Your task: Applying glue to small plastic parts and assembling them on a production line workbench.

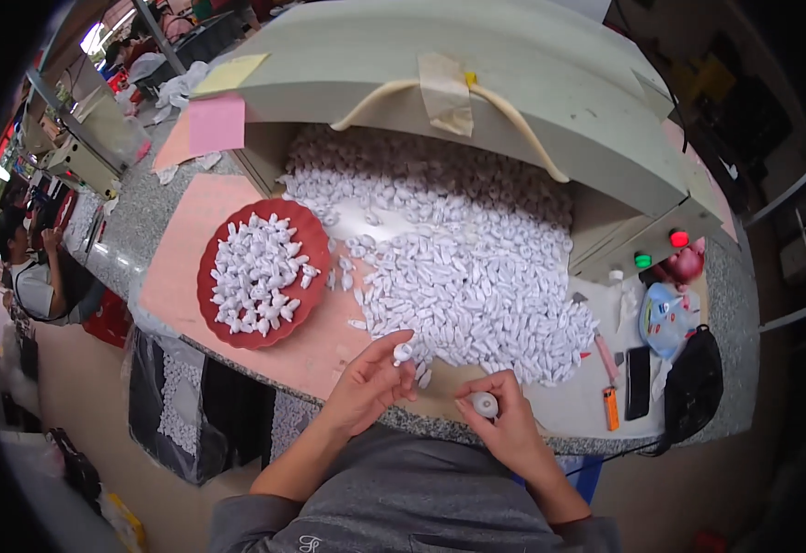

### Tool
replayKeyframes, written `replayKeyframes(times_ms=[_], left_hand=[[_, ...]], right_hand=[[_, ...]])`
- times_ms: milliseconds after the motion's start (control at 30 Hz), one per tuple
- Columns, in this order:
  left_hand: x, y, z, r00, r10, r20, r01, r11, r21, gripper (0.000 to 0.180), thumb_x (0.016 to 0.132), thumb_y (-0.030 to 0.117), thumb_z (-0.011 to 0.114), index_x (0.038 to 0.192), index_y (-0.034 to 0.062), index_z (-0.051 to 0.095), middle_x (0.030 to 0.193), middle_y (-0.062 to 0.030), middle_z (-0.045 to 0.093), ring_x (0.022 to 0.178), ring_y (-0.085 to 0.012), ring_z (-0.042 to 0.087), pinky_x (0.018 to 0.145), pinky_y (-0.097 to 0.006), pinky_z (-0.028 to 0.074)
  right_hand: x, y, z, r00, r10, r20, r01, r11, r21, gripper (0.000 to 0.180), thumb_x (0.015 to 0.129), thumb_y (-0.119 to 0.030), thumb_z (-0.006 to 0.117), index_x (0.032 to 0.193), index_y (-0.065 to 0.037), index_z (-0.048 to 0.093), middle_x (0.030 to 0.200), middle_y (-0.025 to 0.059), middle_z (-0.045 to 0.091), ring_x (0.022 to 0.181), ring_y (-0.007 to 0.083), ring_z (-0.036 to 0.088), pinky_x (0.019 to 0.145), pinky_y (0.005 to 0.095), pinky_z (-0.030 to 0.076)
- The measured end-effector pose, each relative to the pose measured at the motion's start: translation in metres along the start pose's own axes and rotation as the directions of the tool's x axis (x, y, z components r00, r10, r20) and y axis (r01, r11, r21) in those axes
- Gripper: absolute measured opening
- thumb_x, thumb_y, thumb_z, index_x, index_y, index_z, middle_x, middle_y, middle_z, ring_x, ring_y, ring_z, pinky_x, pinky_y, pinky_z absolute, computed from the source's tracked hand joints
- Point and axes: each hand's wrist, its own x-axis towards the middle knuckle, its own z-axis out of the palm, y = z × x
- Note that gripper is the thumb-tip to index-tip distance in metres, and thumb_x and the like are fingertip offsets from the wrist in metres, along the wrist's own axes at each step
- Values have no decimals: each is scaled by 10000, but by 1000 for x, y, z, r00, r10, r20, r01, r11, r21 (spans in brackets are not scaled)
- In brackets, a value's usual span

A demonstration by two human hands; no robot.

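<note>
Between the thumb and fingers of my left hand (363,389) is a small white piece (403,352) with a rounded end. My right hand (513,426) is closed around a small whitish bottle-like thing (485,405), its round end facing up; the rest of it is hidden in the palm. Just beyond both hands spreads a large heap of small white pieces (476,295), elongated in front and running back under the hood. To the left, a red scalloped bowl (207,300) holds many more white pieces with little protruding parts.
A grey-green hooded box (347,55) with red and green buttons (661,249) stands behind the heap. At right lie an orange lighter (611,408), a black phone (638,382), a clear blue container (663,318) and a black pouch (696,385). Another person (43,281) sits far left.
</note>
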Motion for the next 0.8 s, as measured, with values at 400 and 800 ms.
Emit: replayKeyframes(times_ms=[400, 800], left_hand=[[-28, -20, 5, 998, 51, 41, -54, 994, 91, 333, 926, 213, 478, 1201, 26, 461, 996, -84, 559, 922, -172, 553, 799, -349, 478], [-25, -29, 5, 983, -182, -25, 169, 951, -259, 327, 894, 262, 537, 1141, 60, 469, 941, -45, 550, 845, -137, 551, 775, -339, 489]], right_hand=[[-29, 2, 7, 989, -141, -53, 150, 957, 249, 348, 810, -208, 667, 1017, 1, 481, 919, 83, 552, 770, 112, 548, 686, 245, 456], [-15, 0, -4, 784, -613, -101, 581, 781, -231, 437, 663, -227, 794, 952, -10, 548, 797, 106, 594, 628, 206, 549, 537, 286, 431]])
